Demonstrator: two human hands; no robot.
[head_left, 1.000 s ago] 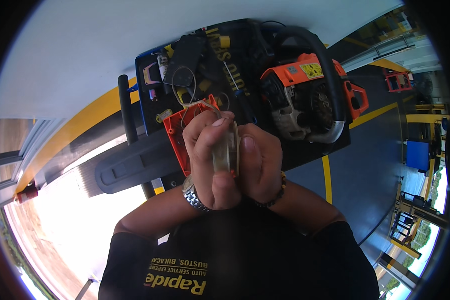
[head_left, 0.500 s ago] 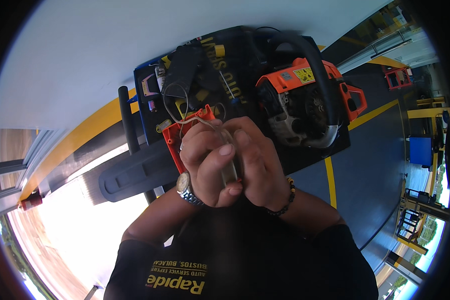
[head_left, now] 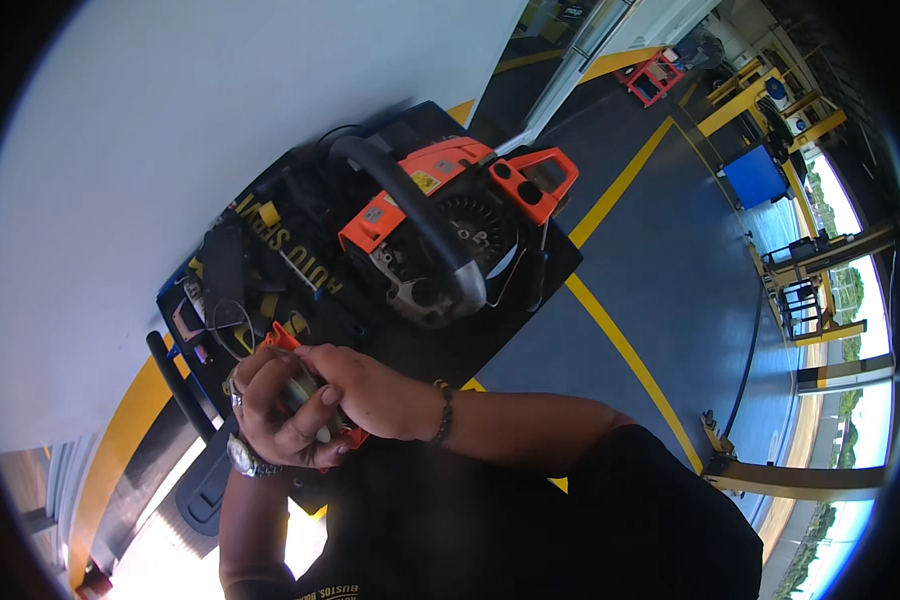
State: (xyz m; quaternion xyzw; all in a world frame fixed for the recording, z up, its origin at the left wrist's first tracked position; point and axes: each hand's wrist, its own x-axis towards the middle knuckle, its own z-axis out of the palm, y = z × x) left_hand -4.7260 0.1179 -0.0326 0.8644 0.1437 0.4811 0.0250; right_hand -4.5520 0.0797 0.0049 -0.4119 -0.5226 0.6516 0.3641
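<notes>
Between my two hands, close to my body, is a round, pale starter reel (head_left: 302, 385), mostly covered by my fingers. My left hand (head_left: 270, 408) curls around it with the thumb lying across its face. My right hand (head_left: 370, 388) closes over its other side. A thin pale cord (head_left: 242, 318) loops out beyond my left hand. Just past my knuckles shows an orange plastic starter cover (head_left: 282, 337), partly hidden by the hands. Farther off to the right, the orange chainsaw (head_left: 440, 225) stands with its finned flywheel exposed.
The chainsaw rests on a dark mat with yellow lettering (head_left: 295, 255). A yellow-ended screwdriver (head_left: 268, 213) and several small items lie at the mat's left. A black bar cover (head_left: 202, 495) juts out at lower left, near a black cart handle (head_left: 180, 385). A white wall (head_left: 220, 110) stands behind.
The view has swung to the right, so the cart and chainsaw appear farther left. Both hands still grip the reel, now turned to show more of its face.
</notes>
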